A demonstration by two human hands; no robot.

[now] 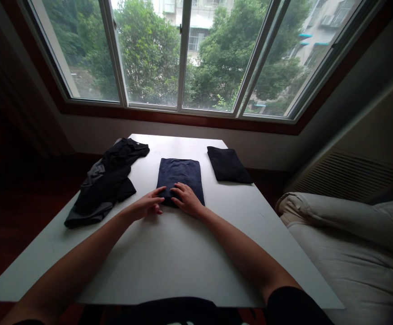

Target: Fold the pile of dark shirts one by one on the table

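A dark navy cloth [182, 171], folded into a neat rectangle, lies in the middle of the white table [149, 257]. My left hand [149, 203] is at its near left corner, fingers apart, the fingertips reaching its edge. Flat on the near part of the cloth rests my right hand [187, 198], its fingers spread. Neither hand grips anything. To the right lies a folded black cloth [229, 165]. Loose black and grey garments [98, 194] are heaped unevenly along the table's left side.
A cream padded sofa [352, 243] stands against the table's right side. Beyond the far edge are a low wall and a wide window [179, 58] with trees outside. A curtain hangs at the far left.
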